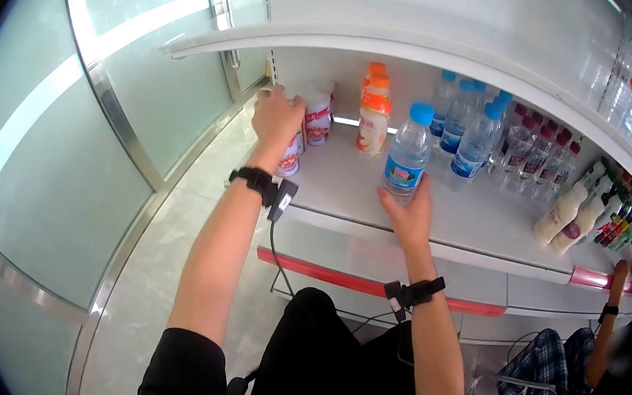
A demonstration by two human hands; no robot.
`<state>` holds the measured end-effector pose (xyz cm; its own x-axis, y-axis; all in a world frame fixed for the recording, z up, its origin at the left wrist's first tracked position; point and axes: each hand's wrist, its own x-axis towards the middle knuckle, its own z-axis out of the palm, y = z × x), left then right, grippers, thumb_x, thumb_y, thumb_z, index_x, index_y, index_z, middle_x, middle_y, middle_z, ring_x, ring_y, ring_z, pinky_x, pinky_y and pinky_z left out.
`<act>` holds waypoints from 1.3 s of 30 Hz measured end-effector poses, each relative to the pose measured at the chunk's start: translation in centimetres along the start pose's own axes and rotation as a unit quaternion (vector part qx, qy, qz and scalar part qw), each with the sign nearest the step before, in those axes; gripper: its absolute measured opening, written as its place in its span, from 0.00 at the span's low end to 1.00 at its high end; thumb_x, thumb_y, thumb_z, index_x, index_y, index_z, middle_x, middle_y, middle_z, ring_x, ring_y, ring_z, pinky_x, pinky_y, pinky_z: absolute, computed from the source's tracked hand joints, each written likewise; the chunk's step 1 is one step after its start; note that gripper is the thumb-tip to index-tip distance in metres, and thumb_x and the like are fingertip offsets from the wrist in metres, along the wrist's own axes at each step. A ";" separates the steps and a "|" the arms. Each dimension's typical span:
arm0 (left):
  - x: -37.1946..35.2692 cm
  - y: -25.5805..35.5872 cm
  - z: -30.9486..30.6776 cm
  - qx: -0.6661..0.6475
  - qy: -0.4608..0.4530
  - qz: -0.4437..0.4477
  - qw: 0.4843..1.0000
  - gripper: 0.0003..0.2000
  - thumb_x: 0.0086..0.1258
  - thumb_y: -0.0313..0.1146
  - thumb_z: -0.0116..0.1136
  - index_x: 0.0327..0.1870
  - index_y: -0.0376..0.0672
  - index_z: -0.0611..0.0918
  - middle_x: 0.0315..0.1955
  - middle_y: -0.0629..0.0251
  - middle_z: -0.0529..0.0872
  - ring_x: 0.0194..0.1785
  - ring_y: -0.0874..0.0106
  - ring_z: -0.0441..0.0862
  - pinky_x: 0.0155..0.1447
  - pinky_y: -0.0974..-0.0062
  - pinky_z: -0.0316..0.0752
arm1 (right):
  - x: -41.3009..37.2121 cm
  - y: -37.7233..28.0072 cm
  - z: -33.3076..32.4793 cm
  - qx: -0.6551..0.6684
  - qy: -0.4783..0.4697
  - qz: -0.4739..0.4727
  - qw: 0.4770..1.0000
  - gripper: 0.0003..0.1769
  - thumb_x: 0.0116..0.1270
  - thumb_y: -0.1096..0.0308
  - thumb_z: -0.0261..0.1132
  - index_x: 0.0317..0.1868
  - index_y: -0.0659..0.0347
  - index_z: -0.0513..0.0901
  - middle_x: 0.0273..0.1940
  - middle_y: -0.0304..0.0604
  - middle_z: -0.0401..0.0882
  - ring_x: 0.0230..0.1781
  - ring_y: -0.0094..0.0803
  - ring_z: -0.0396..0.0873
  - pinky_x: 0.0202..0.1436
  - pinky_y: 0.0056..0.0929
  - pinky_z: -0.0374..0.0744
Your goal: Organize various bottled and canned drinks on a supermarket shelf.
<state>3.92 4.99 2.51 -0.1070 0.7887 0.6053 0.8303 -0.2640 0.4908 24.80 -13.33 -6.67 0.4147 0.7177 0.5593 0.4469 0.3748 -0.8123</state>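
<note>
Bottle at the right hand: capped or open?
Capped: the blue cap sits on top of the bottle, clear of the right hand near its base.

**White shelf [334,180], stocked left to right**

Left end: red-and-white containers [316,122]. Next, two orange-capped bottles [374,118], one behind the other. Then clustered blue-capped water bottles [475,142]; a separate front bottle [408,157] nearer the edge, base contact unclear. Further right: dark-red-capped clear bottles [535,157], white bottles [562,216] near front edge, red-labelled bottles [617,227] at far right.

Arms [217,264] stretched forward, left hand [278,115] farther out and arched, right hand [411,216] curved in a grip
</note>
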 end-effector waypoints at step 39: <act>-1.4 5.0 8.6 0.131 -0.200 0.142 0.960 0.45 0.68 0.30 0.55 0.78 0.31 0.39 0.33 0.49 0.89 0.36 0.57 0.89 0.42 0.61 0.84 | -0.2 -0.1 0.1 -0.039 0.013 -0.012 0.999 0.37 0.56 0.59 0.78 0.58 0.70 0.70 0.48 0.59 0.84 0.50 0.47 0.85 0.53 0.38 0.80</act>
<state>12.92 7.31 -1.25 0.3200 0.8693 0.3766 0.9096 -0.3931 0.1347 24.56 -13.45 -6.73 0.4242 0.6931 0.5829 0.5162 0.3438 -0.7844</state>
